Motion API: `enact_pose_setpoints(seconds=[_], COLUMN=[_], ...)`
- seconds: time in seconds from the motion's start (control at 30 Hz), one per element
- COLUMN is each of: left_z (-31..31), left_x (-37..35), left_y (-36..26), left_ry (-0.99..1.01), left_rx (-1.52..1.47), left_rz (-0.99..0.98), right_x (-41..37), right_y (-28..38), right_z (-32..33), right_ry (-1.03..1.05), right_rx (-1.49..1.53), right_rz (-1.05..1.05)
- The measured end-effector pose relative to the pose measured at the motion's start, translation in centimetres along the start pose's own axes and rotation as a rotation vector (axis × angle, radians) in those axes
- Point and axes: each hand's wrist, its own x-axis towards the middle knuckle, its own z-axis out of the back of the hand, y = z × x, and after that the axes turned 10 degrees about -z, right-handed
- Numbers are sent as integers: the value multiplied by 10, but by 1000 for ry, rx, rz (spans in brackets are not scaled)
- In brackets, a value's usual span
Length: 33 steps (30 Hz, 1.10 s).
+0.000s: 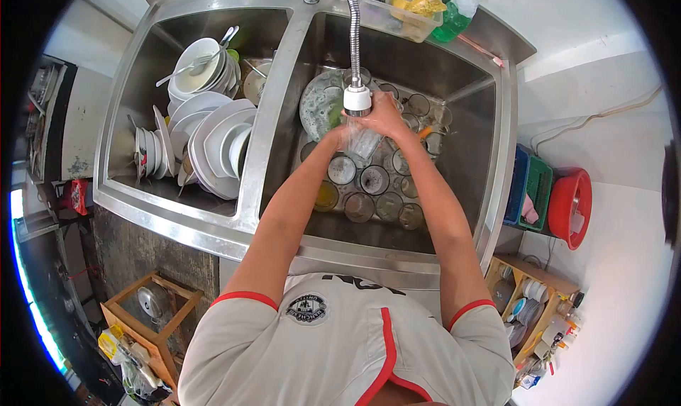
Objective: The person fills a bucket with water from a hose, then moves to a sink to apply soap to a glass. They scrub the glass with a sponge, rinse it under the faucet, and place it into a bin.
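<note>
Under the running spray head [357,101], a clear drinking glass [365,145] is tilted between my two hands in the right basin. My left hand [342,134] grips its left side, the fingers partly hidden by water and the spray head. Curled over the upper right of the glass is my right hand [384,115]. A soapy, suds-covered round dish [320,102] lies just left of the hands. Several drinking glasses [374,180] stand close together on the basin floor below and around them, one with yellowish liquid [326,195].
The left basin holds stacked white plates [213,147], bowls [197,65] and spoons. A metal divider [266,122] separates the basins. On the back ledge are a plastic tub [401,12] with yellow sponges and a green-liquid bottle [457,12]. Right of the sink hang baskets [539,186] and a red basin [569,207].
</note>
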Motion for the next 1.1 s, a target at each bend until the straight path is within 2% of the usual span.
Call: enact_pose_setpoints(seconds=[0.03,0.1,0.17,0.23,0.33,0.37,0.47,0.53,0.6,0.67,0.73,0.93,1.03,1.1], left_z=[17,21,-6,-33,-28,-27,-12,21,26,5,-2,0,-5,-12], left_x=[22,27,-1,-20,-11,-6,-5,10,13,-8,-26,-67,-80,-90], left_y=[18,23,-1,-21,-8,-5,-3,11,9,-22,-31,-35,-44,-48], left_ry=[-50,-79,-36,-44,-63,-68,-123,-43,-5,-18,-47,80,176,208], left_rx=[56,119,136,321,440,452,171,39,3,58,85,177,233,209], left_rz=[25,10,-70,-101,-97,-91,-177,-128,-88,-60,-107,-31,83,141], right_x=[1,-4,-3,-1,-7,-8,-8,-10,-7,-9,-16,-21,-14,-11], right_y=[-2,3,0,-4,7,8,8,5,-2,-3,8,1,-13,-13], right_z=[1,3,3,-3,4,7,16,22,25,34,51,57,46,41], right_ry=[17,-85,-162,-207,-16,36,194,302,329,331,302,277,433,523], right_rx=[-14,-66,-104,-122,85,110,208,311,278,210,108,188,421,584], right_rz=[8,29,40,34,-40,-5,74,91,55,24,-4,-9,59,-64])
